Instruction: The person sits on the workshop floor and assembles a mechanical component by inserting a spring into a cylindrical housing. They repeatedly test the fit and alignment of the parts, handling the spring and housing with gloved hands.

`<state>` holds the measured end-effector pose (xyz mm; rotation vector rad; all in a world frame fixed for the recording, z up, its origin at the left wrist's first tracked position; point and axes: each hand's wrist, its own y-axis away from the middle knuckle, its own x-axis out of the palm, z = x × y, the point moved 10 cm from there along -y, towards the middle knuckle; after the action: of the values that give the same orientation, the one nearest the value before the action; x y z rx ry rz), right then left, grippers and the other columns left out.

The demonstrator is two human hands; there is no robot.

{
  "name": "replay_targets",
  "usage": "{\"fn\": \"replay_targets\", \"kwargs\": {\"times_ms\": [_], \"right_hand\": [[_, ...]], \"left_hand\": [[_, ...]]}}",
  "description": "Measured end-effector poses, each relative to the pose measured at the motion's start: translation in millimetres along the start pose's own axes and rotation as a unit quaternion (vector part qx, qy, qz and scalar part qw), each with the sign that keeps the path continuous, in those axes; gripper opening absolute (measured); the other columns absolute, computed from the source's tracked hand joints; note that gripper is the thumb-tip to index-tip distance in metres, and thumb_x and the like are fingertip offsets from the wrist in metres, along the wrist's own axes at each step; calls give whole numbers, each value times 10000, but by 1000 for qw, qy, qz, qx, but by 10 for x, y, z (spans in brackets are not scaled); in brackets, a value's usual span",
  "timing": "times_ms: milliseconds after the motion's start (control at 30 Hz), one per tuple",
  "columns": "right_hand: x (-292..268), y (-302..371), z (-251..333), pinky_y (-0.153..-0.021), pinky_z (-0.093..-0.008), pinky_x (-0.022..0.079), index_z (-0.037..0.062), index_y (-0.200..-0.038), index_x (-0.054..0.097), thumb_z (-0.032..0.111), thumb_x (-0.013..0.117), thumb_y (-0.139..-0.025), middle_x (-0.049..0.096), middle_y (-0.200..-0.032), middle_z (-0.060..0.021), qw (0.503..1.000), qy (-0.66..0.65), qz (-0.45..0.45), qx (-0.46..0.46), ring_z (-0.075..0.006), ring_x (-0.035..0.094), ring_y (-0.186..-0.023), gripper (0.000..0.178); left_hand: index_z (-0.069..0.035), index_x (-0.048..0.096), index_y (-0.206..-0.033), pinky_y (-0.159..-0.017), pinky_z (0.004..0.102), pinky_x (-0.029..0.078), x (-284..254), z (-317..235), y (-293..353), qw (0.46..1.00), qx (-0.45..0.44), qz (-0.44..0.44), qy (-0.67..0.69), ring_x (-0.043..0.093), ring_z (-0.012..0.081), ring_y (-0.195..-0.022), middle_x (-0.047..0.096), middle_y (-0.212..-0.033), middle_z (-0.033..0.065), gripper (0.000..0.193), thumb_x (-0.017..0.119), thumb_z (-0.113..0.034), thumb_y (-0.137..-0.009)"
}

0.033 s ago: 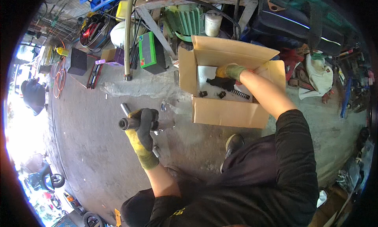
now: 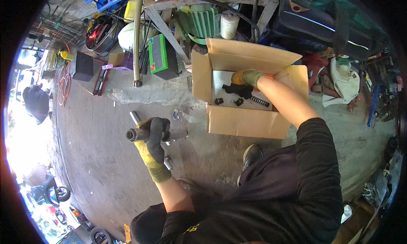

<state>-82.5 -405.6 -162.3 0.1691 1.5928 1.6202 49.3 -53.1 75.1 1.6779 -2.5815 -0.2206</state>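
Observation:
In a yellow and dark grey work glove, my left hand (image 2: pixel 153 136) is closed round a dark metal tube (image 2: pixel 135 134), whose open end points left. A shiny metal rod (image 2: pixel 135 116) shows behind that hand; I cannot tell whether it is held or lies on the floor. My gloved right hand (image 2: pixel 246 78) reaches into an open cardboard box (image 2: pixel 248 122). Its dark fingertips blend with black parts below them, so any grip is hidden. Beside it in the box lie a black coil spring (image 2: pixel 259 101) and two small black fittings (image 2: pixel 218 101).
Behind the box stand a green ribbed motor (image 2: pixel 199 21) and a white tub (image 2: pixel 229 25) under a metal bench (image 2: pixel 163 26). A green and black battery (image 2: pixel 162 57) stands left of them. Pale cloth (image 2: pixel 342 81) and tools lie to the right. My shoe (image 2: pixel 253 153) is near the box.

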Motion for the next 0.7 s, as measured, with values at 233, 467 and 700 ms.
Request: {"fn": "replay_targets", "kwargs": {"times_ms": [233, 467, 700], "right_hand": [[355, -77, 382, -787, -490, 617, 51, -999, 851, 679, 624, -982, 823, -1036, -164, 990, 20, 135, -38, -303, 780, -804, 669], [256, -249, 1039, -811, -498, 614, 213, -1022, 871, 436, 772, -807, 820, -1046, -131, 940, 237, -161, -184, -322, 786, -951, 326], [454, -203, 1207, -1016, -405, 550, 244, -1464, 658, 526, 463, -1072, 758, -1306, -99, 935, 195, -165, -248, -272, 734, -1180, 520]], "left_hand": [[27, 687, -1008, -634, 302, 478, 63, 194, -141, 998, -24, -30, -40, 629, 146, -707, 712, -882, 112, 233, 699, -206, -1014], [26, 720, -1057, -669, 296, 508, 155, 199, -196, 999, -27, -44, -19, 670, 157, -751, 750, -903, 104, 274, 779, -229, -978], [11, 755, -1034, -663, 282, 508, 297, 248, -126, 995, -56, -5, -86, 656, 119, -749, 747, -887, 49, 291, 810, -269, -981]]}}
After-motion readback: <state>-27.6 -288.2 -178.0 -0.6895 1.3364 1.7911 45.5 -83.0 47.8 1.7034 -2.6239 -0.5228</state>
